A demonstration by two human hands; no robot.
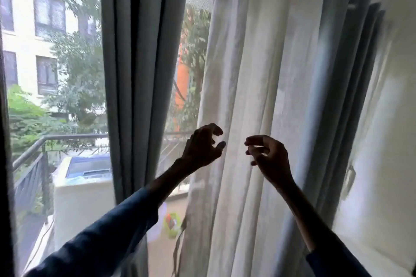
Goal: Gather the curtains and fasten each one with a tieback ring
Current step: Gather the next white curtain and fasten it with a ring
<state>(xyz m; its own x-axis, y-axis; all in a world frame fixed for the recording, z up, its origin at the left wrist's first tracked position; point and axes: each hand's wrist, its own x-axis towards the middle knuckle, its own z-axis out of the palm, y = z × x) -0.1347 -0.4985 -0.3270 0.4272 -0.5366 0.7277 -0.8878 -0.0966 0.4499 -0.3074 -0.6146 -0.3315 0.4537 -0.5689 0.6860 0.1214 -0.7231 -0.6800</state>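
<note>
- Head view: left hand (202,148) and right hand (269,157) are backlit dark shapes at mid-frame.
- White sheer fabric curtain (247,74) hangs centre-right, folds running top to bottom, cut off at the frame's bottom.
- Left hand, at its left edge, has its fingers hooked apart and grips nothing.
- Right hand: cannot tell whether it pinches the fabric.

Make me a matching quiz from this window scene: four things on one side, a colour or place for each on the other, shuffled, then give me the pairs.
Things:
1. left curtain
2. middle curtain
3. railing
4. left hand

Colour or place:
A. outdoors, lower left
B. white
C. raised before the middle curtain's left edge
D. grey

Pairs: 1-D, 2-B, 3-A, 4-C.
</note>
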